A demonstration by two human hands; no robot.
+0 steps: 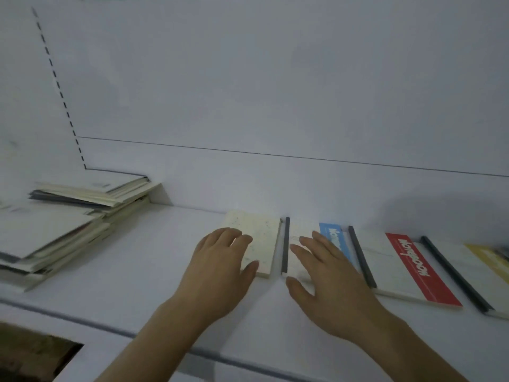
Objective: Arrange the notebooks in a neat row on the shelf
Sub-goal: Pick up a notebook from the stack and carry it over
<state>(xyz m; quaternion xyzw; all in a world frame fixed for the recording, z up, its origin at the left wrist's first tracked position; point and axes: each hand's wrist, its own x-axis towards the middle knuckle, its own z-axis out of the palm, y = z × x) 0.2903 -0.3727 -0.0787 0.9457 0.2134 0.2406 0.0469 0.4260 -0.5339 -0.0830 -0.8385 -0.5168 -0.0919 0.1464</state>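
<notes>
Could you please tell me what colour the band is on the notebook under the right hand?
Light blue, on the notebook under the right hand; head view.

Shelf (154,260): white, flat, with a grey line along its front edge.
Left end: a loose stack of notebooks (63,224), leaning and uneven.
Middle: a speckled cream notebook (261,230) lying flat.
Right of it: a blue-striped notebook (330,238), a red-striped notebook (399,268) and a yellow-striped notebook (479,260) (cut off by the frame), side by side, each with a dark spine.
</notes>
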